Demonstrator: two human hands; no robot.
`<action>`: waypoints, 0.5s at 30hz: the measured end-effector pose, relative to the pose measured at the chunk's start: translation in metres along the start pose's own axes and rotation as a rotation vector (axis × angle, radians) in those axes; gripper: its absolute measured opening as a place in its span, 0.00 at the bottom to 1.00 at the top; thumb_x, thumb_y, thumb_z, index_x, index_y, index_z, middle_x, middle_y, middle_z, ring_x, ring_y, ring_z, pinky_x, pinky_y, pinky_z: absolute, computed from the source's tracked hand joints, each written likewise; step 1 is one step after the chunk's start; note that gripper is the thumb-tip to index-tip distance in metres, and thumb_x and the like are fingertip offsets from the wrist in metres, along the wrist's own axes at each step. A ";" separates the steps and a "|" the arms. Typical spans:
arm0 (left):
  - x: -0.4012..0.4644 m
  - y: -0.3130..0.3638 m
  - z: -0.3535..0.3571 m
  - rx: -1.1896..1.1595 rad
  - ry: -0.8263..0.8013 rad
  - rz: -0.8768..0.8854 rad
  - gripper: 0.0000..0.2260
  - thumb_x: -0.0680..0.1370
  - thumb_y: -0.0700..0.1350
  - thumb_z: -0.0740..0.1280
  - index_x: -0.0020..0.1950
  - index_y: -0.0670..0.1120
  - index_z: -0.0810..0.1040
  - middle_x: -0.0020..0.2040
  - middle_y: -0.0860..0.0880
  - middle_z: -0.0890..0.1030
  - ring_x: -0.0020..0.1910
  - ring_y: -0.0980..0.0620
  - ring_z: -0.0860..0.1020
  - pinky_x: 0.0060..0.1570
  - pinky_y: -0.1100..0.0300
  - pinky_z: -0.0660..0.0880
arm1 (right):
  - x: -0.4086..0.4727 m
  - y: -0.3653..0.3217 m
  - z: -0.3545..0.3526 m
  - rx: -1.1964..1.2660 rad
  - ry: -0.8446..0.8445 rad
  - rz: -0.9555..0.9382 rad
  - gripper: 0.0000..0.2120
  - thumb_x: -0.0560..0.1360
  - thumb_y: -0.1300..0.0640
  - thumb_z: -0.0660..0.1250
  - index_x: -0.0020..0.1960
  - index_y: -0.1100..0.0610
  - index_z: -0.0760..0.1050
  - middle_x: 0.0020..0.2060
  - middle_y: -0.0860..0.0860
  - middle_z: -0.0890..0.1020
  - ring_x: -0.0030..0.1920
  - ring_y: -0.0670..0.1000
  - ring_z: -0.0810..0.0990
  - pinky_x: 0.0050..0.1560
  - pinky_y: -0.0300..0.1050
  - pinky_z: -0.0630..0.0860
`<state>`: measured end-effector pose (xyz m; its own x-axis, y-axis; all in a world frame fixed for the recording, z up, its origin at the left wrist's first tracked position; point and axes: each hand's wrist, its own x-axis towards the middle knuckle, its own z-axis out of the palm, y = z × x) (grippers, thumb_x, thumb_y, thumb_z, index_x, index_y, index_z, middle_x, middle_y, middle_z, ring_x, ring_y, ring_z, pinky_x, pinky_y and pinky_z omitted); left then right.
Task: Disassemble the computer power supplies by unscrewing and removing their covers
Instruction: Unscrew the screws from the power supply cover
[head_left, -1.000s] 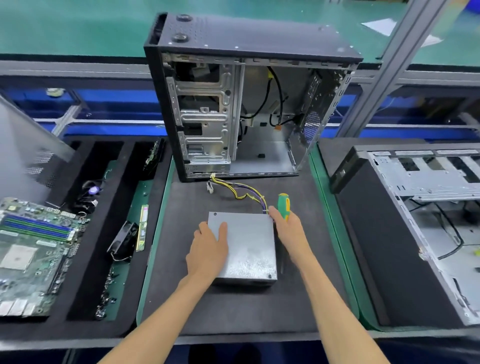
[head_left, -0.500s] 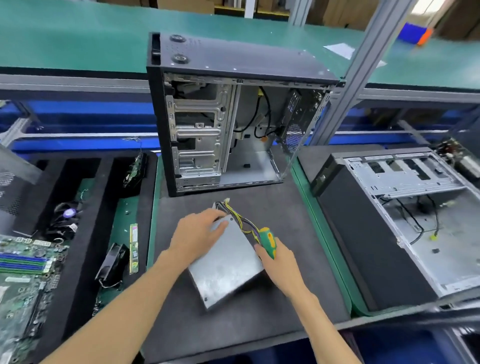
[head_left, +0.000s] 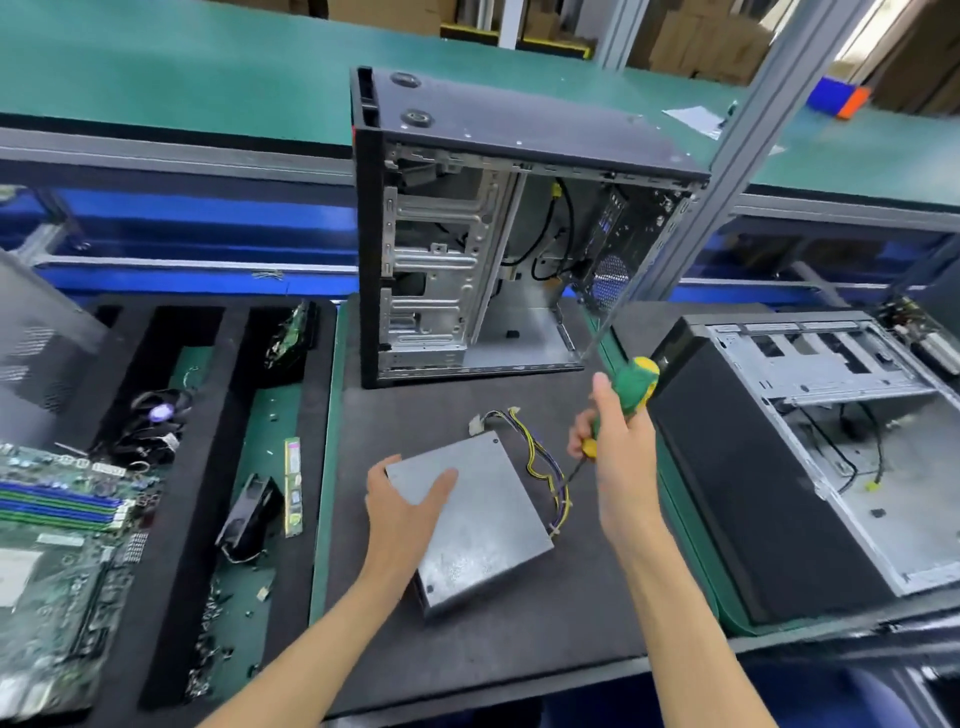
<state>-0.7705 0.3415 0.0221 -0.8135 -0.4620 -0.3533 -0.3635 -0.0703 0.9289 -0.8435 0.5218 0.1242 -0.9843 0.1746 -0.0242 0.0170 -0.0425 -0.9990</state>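
Head view: the power supply (head_left: 478, 519) lies flat and skewed on the dark mat (head_left: 467, 654), its cable bundle (head_left: 540, 457) trailing from the far right side. Your left hand (head_left: 405, 509) rests over its near-left corner, fingers spread, thumb on the lid. Your right hand (head_left: 618, 457) hovers just right of the unit, fingers curled around the green-and-yellow screwdriver (head_left: 623, 400). Beyond stands an open case (head_left: 498, 234); another case (head_left: 810, 452) lies at right.

count: 1 grey metal power supply box (head_left: 475, 519), 1 green-yellow screwdriver (head_left: 626, 397), 2 open black-and-silver PC cases (head_left: 498, 234) (head_left: 810, 447), 1 green motherboard (head_left: 52, 561), 1 small black fan (head_left: 249, 514), 2 hands (head_left: 402, 512) (head_left: 621, 467).
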 end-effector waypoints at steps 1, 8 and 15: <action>0.000 0.000 0.000 0.003 -0.015 0.006 0.34 0.72 0.51 0.77 0.71 0.48 0.63 0.66 0.48 0.70 0.66 0.48 0.71 0.67 0.49 0.71 | 0.001 -0.003 0.011 0.132 -0.079 0.038 0.16 0.77 0.42 0.68 0.43 0.53 0.68 0.28 0.47 0.72 0.30 0.49 0.72 0.34 0.43 0.73; 0.026 0.001 0.000 0.070 -0.188 0.093 0.35 0.69 0.50 0.80 0.68 0.54 0.63 0.62 0.55 0.74 0.59 0.61 0.75 0.42 0.75 0.72 | -0.013 0.010 0.093 0.330 -0.357 0.081 0.09 0.76 0.49 0.70 0.38 0.46 0.74 0.30 0.46 0.70 0.33 0.48 0.69 0.44 0.48 0.67; 0.033 -0.001 -0.003 0.109 -0.213 0.107 0.33 0.69 0.54 0.79 0.67 0.54 0.65 0.60 0.55 0.75 0.58 0.58 0.76 0.51 0.62 0.75 | -0.018 0.011 0.095 0.284 -0.399 0.111 0.17 0.77 0.52 0.69 0.30 0.47 0.69 0.28 0.47 0.64 0.29 0.48 0.63 0.34 0.44 0.64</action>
<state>-0.7954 0.3239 0.0100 -0.9230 -0.2645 -0.2795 -0.3074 0.0700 0.9490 -0.8426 0.4249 0.1172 -0.9706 -0.2339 -0.0574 0.1316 -0.3154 -0.9398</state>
